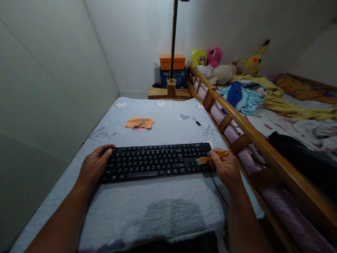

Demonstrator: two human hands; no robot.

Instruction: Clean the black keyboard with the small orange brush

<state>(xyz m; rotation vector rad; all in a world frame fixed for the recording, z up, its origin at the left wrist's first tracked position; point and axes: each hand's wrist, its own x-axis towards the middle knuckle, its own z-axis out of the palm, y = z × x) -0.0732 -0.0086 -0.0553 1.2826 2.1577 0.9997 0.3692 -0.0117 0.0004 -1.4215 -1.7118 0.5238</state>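
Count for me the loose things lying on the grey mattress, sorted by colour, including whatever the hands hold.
Black: 2, the keyboard and a small black tool.
Orange: 2, the cloth and the brush held in the right hand.
Total: 4.

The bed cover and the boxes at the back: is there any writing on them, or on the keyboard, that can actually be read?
"Love" in pale script on the grey bed cover, left of the orange cloth.
A second script word on the cover near the wooden rail: partly hidden, not readable.
Key legends and the small mark on the keyboard: too small to read.
Print on the blue box under the orange box: blurred.
Nothing shows on the orange brush.
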